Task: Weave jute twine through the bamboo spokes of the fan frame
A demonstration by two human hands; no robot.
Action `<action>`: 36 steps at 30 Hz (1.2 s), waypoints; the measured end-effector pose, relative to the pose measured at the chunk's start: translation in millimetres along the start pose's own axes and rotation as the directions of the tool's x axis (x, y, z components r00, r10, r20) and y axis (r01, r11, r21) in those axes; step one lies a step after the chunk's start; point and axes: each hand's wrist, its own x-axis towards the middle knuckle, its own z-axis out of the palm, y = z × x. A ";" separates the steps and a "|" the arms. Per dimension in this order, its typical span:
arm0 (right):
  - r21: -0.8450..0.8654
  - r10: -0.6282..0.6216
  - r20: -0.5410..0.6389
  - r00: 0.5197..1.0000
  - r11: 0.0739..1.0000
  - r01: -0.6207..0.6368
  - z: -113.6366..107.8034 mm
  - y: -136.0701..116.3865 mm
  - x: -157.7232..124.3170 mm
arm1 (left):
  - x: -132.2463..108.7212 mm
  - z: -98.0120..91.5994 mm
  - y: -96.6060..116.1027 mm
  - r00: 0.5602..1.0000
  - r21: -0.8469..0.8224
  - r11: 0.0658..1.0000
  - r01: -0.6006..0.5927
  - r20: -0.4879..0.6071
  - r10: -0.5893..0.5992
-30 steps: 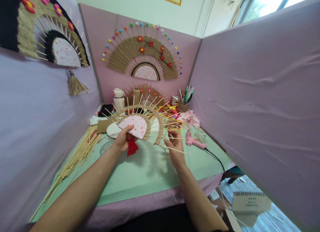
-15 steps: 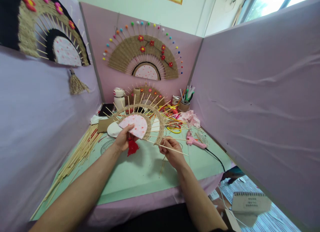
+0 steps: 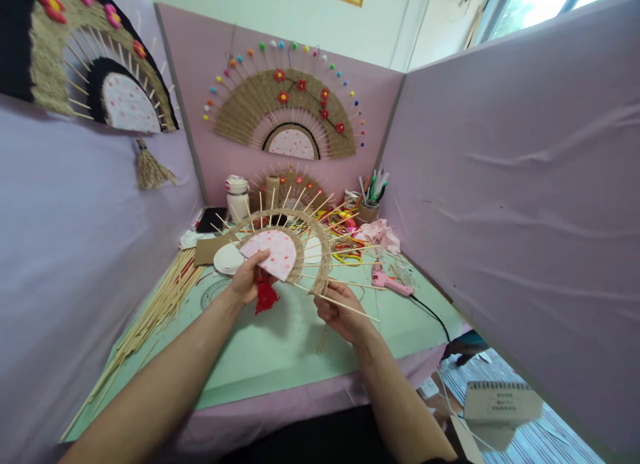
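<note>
- I hold a half-round fan [image 3: 299, 256] up above the worktop [image 3: 280, 364], its bare sticks spreading outward, two bands of twine curving across them.
- My left grip [image 3: 249, 277] is closed on the fan's base, thumb lying flat over the spotted pad [image 3: 277, 255], the other fingers tucked underneath.
- My right grip [image 3: 325, 297] pinches the fan at the lower right end of its outer band, beside the lowest stick; which strands lie between the fingertips is too small to tell.
- A red tassel [image 3: 267, 296] hangs below the pad, just beside my left grip.
- To the right of my right grip, a pink glue gun [image 3: 390, 281] lies on the worktop, its black cord running over the edge.
- Beyond the fan's sticks are a pair of scissors [image 3: 349, 256] with yellow handles and a crumpled pink cloth [image 3: 380, 236].
- Along the left side lies a long heap of loose sticks [image 3: 153, 304], near a piece of cardboard [image 3: 207, 251].
- At the back stand a white bottle [image 3: 237, 199], a spool of twine [image 3: 273, 192] and a tool-filled pot [image 3: 368, 213].
- Above them, a large finished-looking fan [image 3: 240, 114], trimmed with red flowers and coloured balls, hangs on a pink panel [image 3: 193, 71].
</note>
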 end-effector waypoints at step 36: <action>-0.656 -0.633 -0.251 0.732 0.667 0.352 -16.1 -7.7 -2.9 | -1.4 -6.8 17.2 0.999 0.227 0.974 0.025 0.014 -0.029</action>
